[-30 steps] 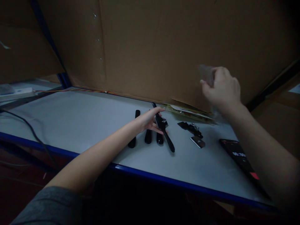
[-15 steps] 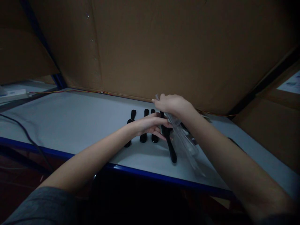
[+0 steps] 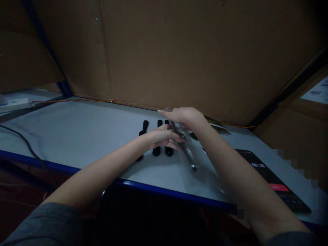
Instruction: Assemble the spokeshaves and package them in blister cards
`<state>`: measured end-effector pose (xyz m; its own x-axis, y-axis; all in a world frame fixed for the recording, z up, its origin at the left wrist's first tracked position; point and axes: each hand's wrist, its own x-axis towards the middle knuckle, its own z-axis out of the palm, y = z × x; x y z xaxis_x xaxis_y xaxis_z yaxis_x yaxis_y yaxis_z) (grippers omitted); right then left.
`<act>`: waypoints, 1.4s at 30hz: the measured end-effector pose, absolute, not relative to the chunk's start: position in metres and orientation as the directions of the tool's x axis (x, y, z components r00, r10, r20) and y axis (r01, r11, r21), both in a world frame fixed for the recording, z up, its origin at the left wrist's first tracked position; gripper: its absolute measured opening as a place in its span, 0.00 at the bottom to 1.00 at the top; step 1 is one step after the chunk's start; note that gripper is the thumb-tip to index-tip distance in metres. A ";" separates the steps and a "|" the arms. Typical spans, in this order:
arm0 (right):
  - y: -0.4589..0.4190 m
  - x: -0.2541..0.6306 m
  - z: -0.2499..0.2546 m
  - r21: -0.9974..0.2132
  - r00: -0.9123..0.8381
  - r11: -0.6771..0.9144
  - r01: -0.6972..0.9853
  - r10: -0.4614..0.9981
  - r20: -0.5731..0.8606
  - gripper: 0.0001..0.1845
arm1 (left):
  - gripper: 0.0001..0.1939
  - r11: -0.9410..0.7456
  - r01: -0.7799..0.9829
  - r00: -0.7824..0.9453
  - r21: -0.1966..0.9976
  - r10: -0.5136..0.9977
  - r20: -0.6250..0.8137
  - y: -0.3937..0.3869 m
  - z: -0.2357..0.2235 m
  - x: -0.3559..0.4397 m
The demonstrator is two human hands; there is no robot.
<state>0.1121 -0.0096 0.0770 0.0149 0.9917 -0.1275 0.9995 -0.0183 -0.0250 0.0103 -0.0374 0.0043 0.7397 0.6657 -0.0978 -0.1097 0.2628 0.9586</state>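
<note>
My left hand (image 3: 164,136) is closed around the middle of a long black handled piece (image 3: 189,159). Clear plastic lies over this piece, and its lower end shows through with a shine; I cannot tell its exact kind. Just above, my right hand (image 3: 183,116) pinches the top of a clear plastic bag (image 3: 168,110), with one finger stretched out to the left. Behind my left hand several similar black pieces lie side by side on the table, among them a left one (image 3: 145,125) and a right one (image 3: 168,151), partly hidden by the hand.
The grey table (image 3: 97,136) has a blue front edge (image 3: 153,189). A phone (image 3: 269,174) with a lit screen lies right, partly behind my right forearm. A cardboard wall (image 3: 164,61) stands at the back. A dark cable (image 3: 25,140) crosses the left side, near a white power strip (image 3: 15,104).
The clear bag, which hung to the right of the black piece, now covers it. My right hand has shifted slightly left and down. More of the phone shows beside my right forearm.
</note>
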 end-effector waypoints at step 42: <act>-0.025 0.172 0.055 -0.827 -0.124 -0.064 0.559 0.979 -0.159 0.23 | 0.23 0.234 -0.159 0.706 0.959 0.706 -0.055 -0.025 0.005 0.007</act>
